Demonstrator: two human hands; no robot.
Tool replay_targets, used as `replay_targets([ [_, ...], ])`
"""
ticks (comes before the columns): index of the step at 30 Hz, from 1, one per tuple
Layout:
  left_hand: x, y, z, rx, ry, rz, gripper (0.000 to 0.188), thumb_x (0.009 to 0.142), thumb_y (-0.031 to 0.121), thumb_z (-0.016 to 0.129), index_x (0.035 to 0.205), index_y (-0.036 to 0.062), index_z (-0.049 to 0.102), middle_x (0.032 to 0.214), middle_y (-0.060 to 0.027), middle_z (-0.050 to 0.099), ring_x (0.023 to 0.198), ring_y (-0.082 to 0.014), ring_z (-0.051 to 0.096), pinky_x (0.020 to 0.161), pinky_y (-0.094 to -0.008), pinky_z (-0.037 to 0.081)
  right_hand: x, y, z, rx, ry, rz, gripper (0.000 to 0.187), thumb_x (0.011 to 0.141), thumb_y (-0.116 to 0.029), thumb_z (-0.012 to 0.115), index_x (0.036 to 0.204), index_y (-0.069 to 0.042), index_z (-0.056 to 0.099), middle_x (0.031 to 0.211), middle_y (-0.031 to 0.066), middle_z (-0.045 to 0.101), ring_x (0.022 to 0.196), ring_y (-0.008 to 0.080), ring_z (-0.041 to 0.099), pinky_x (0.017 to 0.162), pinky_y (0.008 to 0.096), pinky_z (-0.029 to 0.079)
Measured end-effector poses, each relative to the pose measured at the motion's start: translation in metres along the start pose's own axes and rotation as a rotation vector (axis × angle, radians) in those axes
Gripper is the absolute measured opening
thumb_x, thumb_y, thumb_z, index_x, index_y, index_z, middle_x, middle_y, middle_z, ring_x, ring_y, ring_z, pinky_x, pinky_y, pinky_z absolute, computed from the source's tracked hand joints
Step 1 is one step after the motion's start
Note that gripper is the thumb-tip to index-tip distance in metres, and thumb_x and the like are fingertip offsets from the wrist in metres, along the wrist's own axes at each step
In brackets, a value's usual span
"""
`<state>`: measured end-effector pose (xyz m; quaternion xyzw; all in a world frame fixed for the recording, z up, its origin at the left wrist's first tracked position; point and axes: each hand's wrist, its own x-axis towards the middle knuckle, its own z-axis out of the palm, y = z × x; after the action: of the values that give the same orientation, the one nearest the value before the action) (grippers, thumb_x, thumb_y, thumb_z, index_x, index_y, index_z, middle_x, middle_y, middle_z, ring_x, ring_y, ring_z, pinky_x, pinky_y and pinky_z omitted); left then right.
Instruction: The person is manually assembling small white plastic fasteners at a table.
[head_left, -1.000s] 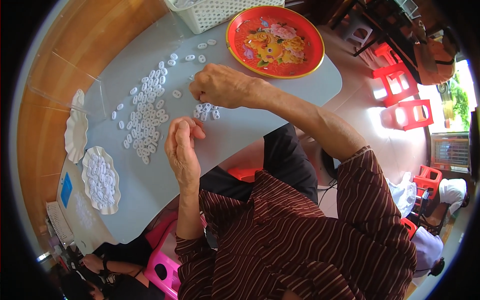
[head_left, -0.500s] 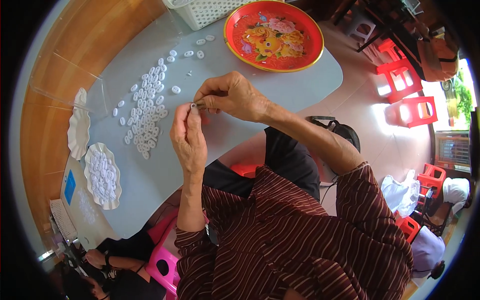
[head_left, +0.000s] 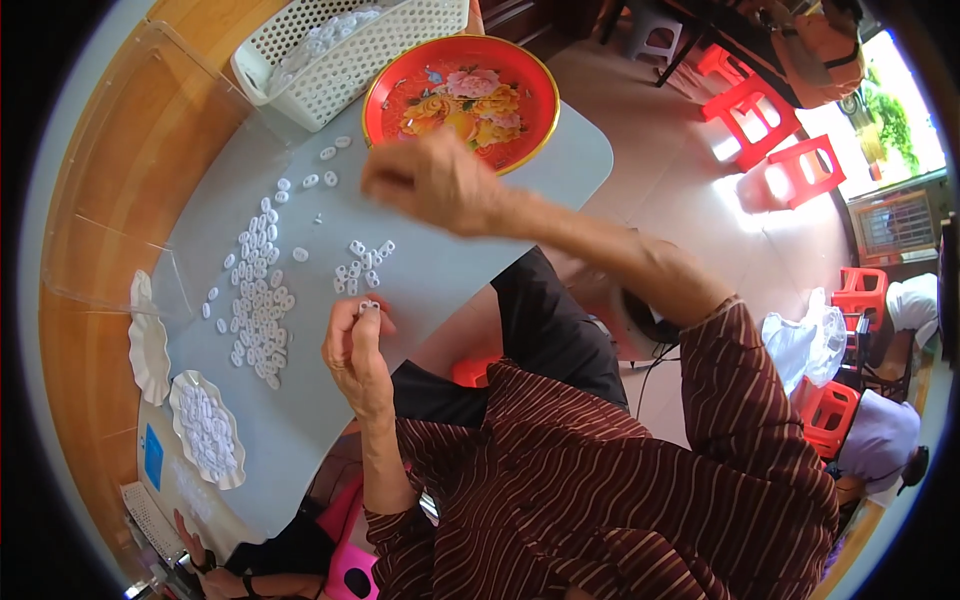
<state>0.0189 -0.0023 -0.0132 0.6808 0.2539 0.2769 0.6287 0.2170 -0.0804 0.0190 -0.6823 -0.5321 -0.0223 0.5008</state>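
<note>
Pinching a small wht piece (head_left: 370, 306) btwn thumb & fingertip, the L hand (head_left: 358, 355) was nearly closed, held up over the near side of the grey tabletop (head_left: 290, 440). R hand (head_left: 430, 180) hung over the tbl, fingers curled; w/ the motion blur I couldn't tell how far it was open or if it had hold of anything. In view it overlapped the lower edge of a round red tray (head_left: 535, 80) w/ gold rim & floral print.

Just past the L fingertips lay a loose cluster of small holed pieces (head_left: 355, 269), also wht. Further L was a long spread of wht ovals (head_left: 262, 325), packed tight in the middle, w/ strays trailing up twd the tray. One lone oval (head_left: 300, 255) sat btwn spread & cluster.

At the far end, next to the tray, stood a wht perforated basket (head_left: 390, 60) w/ more wht parts inside. Lower L: a scalloped wht dish (head_left: 187, 379) heaped w/ wht pieces, & a 2nd scalloped dish (head_left: 150, 360) just beyond. Past those, a blue rectangle (head_left: 153, 457) & another person's hand (head_left: 188, 540). Off R, on the floor, red stools (head_left: 735, 95).
</note>
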Motion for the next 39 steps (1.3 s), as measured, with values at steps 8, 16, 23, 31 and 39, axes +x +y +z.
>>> replay_targets([
  [8,-0.003,-0.001,0.004,0.051,-0.038,0.103,0.01,0.084,0.007,0.05,0.079,-0.0006,0.054,0.065,-0.0036,0.053,0.065,-0.0094,0.047,0.06,-0.0245,0.038,0.05,0.101,-0.036,-0.335,-0.108,0.087,0.014,0.077,-0.005,0.058,0.086,-0.001,0.068,0.077,0.0133,0.067,0.071,0.0275,0.065,0.068,0.0355,0.052],
  [16,-0.005,-0.001,0.006,0.203,-0.107,0.167,0.008,0.085,0.005,0.051,0.081,-0.0004,0.053,0.062,-0.002,0.05,0.054,-0.0064,0.039,0.049,-0.022,0.032,0.062,0.133,-0.011,-0.361,-0.192,-0.017,0.013,0.076,-0.007,0.059,0.085,-0.005,0.068,0.07,0.013,0.065,0.067,0.0287,0.064,0.065,0.0366,0.052],
  [23,-0.004,-0.003,0.002,0.226,-0.109,0.206,0.005,0.084,0.004,0.051,0.081,-0.0001,0.052,0.06,-0.0022,0.048,0.05,-0.0066,0.039,0.046,-0.0218,0.031,0.07,0.119,-0.03,-0.331,-0.178,-0.002,0.009,0.075,-0.007,0.06,0.081,-0.002,0.066,0.068,0.0126,0.064,0.064,0.027,0.063,0.062,0.0362,0.05],
  [31,-0.005,0.001,0.005,0.249,-0.12,0.182,0.007,0.084,0.005,0.051,0.082,-0.001,0.054,0.064,-0.0032,0.05,0.054,-0.0078,0.042,0.049,-0.0227,0.033,0.067,0.119,-0.021,-0.433,-0.262,-0.073,0.009,0.075,-0.009,0.061,0.077,-0.001,0.064,0.068,0.0133,0.063,0.066,0.0275,0.063,0.063,0.0382,0.05],
  [39,-0.006,-0.003,0.003,0.247,-0.114,0.202,0.004,0.085,0.002,0.052,0.081,-0.0003,0.052,0.062,-0.0028,0.05,0.05,-0.006,0.04,0.046,-0.021,0.031,0.075,0.114,-0.036,-0.387,-0.414,0.068,0.013,0.076,-0.013,0.061,0.077,0.0,0.064,0.067,0.0115,0.063,0.064,0.0245,0.063,0.062,0.0352,0.05],
])
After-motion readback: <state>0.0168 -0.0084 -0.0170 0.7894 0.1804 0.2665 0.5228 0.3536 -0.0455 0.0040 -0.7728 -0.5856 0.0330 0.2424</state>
